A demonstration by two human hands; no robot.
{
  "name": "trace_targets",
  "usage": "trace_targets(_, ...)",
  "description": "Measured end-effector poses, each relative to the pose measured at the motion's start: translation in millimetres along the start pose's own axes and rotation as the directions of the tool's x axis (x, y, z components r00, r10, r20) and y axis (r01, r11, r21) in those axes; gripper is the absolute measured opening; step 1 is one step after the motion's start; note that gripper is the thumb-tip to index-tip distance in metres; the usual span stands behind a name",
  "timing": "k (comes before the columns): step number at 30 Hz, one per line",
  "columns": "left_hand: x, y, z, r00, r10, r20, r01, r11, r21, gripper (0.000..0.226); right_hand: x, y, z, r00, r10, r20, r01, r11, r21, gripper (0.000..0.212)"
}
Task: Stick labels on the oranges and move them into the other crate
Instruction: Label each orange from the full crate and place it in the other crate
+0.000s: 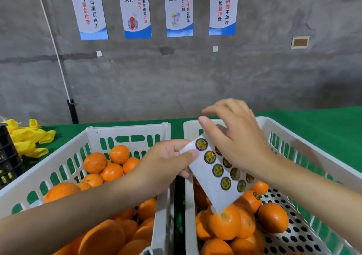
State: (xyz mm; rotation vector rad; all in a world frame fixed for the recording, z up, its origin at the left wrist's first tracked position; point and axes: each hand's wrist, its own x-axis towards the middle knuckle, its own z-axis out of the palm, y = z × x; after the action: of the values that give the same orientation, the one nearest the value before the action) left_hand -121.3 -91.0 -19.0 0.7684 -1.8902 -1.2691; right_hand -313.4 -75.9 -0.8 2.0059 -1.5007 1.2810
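Nearest, the left crate (49, 178) and right crate (293, 135) hold oranges (95, 162), and above their adjoining walls the left hand (166, 160) pinches the label sheet (210, 188) by its corner while the right hand (241, 137) curls over it, its grip hidden, so a label (217, 170) is best lifted edge-first.

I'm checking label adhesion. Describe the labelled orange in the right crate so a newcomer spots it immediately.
Start at the white slotted plastic crate on the right. Among its oranges, look beside the lower right edge of the white sticker sheet pinched in the left hand. That orange carries a dark-rimmed round green label; its neighbours show only small green stem ends.
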Motion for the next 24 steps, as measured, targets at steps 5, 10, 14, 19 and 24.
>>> trace_targets(5,5,-1,-3,0.983,-0.04,-0.18,0.044,0.999,0.021,0.027,-1,-1,-1,0.992,-0.123,0.04,0.12,0.991,0.064,0.023)
trace_targets(10,3,0,-4,0.986,-0.039,-0.164,0.046,0.998,0.042,0.028,-8,-2,6,0.943,-0.306,0.133,0.299,0.952,0.07,0.027)
trace_targets(14,0,0,-6,0.993,-0.028,-0.115,0.04,0.994,0.102,0.028,-8,0,5,0.936,-0.327,0.128,0.315,0.943,0.104,0.025)
trace_targets(19,-4,-1,-6,0.997,0.05,-0.065,-0.031,0.965,0.259,0.03,-7,0,4,0.929,-0.321,0.185,0.299,0.944,0.138,0.02)
trace_targets(24,-7,0,-7,0.986,0.159,-0.041,-0.132,0.915,0.382,0.033,-5,0,2,0.92,-0.284,0.269,0.222,0.945,0.238,0.016)
